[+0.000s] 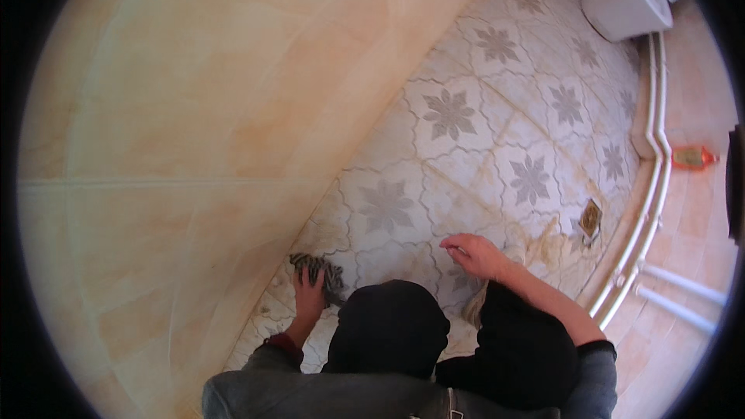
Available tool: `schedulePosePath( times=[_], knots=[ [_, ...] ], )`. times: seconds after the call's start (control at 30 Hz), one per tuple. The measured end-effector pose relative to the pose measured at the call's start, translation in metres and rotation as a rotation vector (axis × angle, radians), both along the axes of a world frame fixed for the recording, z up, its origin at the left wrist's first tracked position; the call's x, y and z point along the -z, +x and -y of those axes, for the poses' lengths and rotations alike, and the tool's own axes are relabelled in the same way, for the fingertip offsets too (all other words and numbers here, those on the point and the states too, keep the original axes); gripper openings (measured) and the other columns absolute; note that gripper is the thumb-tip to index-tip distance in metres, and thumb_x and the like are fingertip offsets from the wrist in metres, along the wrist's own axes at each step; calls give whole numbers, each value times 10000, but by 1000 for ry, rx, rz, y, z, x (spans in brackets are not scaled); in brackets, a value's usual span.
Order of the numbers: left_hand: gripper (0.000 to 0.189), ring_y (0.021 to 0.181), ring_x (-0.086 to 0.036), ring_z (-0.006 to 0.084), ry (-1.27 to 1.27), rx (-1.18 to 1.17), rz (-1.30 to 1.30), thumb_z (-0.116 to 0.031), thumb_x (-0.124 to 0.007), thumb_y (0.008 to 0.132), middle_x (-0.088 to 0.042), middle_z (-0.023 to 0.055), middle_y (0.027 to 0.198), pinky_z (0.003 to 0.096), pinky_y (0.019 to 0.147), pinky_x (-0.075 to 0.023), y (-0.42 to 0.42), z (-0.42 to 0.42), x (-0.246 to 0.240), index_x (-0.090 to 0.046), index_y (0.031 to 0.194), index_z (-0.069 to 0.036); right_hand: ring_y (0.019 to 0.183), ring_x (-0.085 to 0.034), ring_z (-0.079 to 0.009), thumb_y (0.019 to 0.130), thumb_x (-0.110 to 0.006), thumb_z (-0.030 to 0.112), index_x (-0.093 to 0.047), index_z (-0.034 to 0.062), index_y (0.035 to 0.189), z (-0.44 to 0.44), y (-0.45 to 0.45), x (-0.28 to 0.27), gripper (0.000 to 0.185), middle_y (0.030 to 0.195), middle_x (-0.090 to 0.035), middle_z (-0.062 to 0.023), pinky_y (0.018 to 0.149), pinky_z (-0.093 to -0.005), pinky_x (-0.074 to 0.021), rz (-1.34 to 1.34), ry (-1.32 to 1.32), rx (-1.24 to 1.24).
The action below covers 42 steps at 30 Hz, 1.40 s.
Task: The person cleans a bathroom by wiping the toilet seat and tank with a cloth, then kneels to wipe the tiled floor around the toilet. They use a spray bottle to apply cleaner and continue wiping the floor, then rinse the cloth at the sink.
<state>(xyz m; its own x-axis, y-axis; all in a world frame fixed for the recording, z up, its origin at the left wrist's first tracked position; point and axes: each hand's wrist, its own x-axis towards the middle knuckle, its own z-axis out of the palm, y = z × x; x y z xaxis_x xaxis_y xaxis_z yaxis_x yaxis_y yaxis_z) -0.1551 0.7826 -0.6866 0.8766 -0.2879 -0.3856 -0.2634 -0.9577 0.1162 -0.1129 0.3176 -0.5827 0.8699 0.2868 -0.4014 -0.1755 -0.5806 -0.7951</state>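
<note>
My left hand (310,291) presses on a dark striped cloth (319,272) that lies bunched on the patterned floor tiles (386,205), close to the foot of the tiled wall (233,128). Over the floor in front of my right knee is my right hand (472,253), its fingers loosely curled; nothing shows in it. Both my knees, in black trousers, are bent below the hands. Brownish stains mark the tiles to the right of my right hand.
A floor drain opening (591,218) lies at the right. White pipes (656,169) run along the right wall, with an orange bottle (692,157) beside them. A white toilet (625,0) stands at the upper right.
</note>
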Motion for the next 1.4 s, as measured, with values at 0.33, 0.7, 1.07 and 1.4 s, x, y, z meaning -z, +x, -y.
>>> schedulePosePath(
  times=[0.33, 0.7, 1.07, 1.4],
  knots=[
    [524, 1157, -481, 424, -439, 377, 295, -137, -592, 839, -456, 168, 1392, 521, 893, -492, 209, 271, 37, -530, 1353, -216, 945, -658, -307, 951, -550, 169, -644, 59, 1163, 29, -39, 7, 256, 1032, -688, -158, 847, -382, -512, 40, -133, 436],
    [512, 957, -547, 342, -460, 896, -89, -245, -607, 824, -561, 85, 1053, 473, 762, -497, 110, 207, 44, -525, 1329, -215, 827, -676, -220, 954, -556, 190, -627, 72, 1203, -4, -115, -74, 285, 943, -696, -142, 772, -353, -532, -329, 294, 596],
    [842, 1400, -321, 360, -354, 1096, -279, -485, -656, 813, -371, 159, 1516, 578, 1028, -343, 49, 344, 32, -317, 1510, -157, 891, -678, -307, 924, -576, 214, -654, 88, 1148, -6, -188, 39, 268, 983, -696, -163, 820, -393, -531, -251, 104, 809],
    [796, 1387, -324, 345, 12, 605, 327, -480, -633, 837, -395, 105, 1515, 566, 1047, -304, 183, 293, 42, -346, 1503, -153, 947, -638, -382, 932, -520, 186, -636, 75, 1142, 5, -193, 114, 264, 1013, -675, -197, 835, -463, -507, -57, -164, 677]
  ],
)
